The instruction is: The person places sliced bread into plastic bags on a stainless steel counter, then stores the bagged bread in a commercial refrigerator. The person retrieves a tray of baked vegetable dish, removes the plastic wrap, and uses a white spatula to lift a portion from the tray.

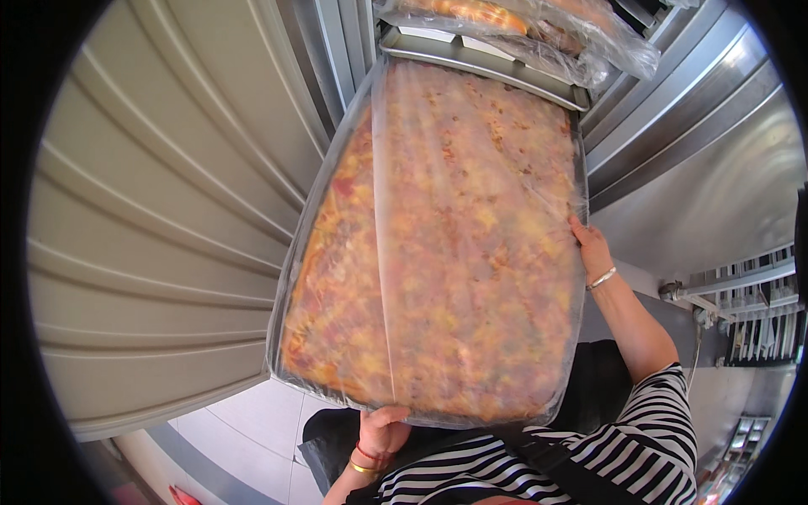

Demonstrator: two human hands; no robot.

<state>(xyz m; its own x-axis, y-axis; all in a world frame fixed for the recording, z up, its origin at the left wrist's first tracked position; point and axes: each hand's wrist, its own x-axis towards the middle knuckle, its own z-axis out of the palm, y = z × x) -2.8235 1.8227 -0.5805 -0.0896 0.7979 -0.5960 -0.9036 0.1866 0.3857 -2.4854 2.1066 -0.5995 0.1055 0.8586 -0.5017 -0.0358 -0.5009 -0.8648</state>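
Observation:
A large rectangular metal baking tray [278, 297] carries a flat baked sheet with yellow and reddish topping, perhaps pizza. Clear plastic film [467, 252] covers it, with a long fold running from the far end to the near edge. My left hand [384, 430] grips the near edge of the tray, thumb on top of the film. My right hand [590, 245] holds the right side edge, its fingers partly hidden beneath. The tray's far end lies against or just under the rim of another metal tray [492, 68]; which one cannot be told.
Wrapped baked goods in plastic [555, 31] lie beyond the far tray. Metal rack rails [669, 107] run along the right, and a ribbed beige panel [177, 221] stands close on the left. A wheeled metal rack [738, 293] is at the right, above the tiled floor [252, 413].

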